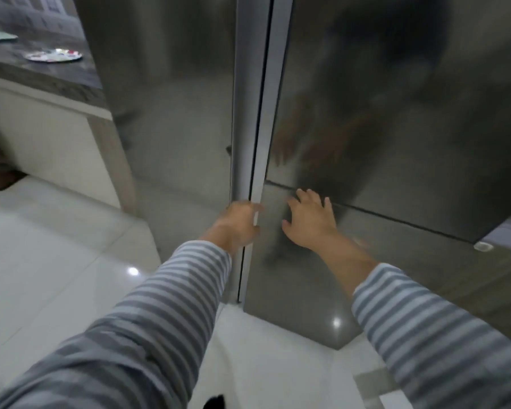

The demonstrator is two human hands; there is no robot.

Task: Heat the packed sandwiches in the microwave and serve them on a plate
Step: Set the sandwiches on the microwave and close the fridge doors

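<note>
A tall stainless steel fridge [396, 113] fills most of the view, its doors closed. My left hand [238, 224] grips the vertical edge of the right-hand door [261, 160] at the dark gap between the two doors, fingers curled round it. My right hand [310, 219] lies with fingers spread against the door front, just below a horizontal seam. Both arms wear grey striped sleeves. No sandwiches or microwave are in view. A patterned plate [53, 55] sits on the counter at the upper left.
A dark stone counter [42, 75] with white cabinet fronts [50, 137] runs along the left. The floor is glossy white tile [56, 261]. Another surface with a small round white object [483, 246] shows at the right edge.
</note>
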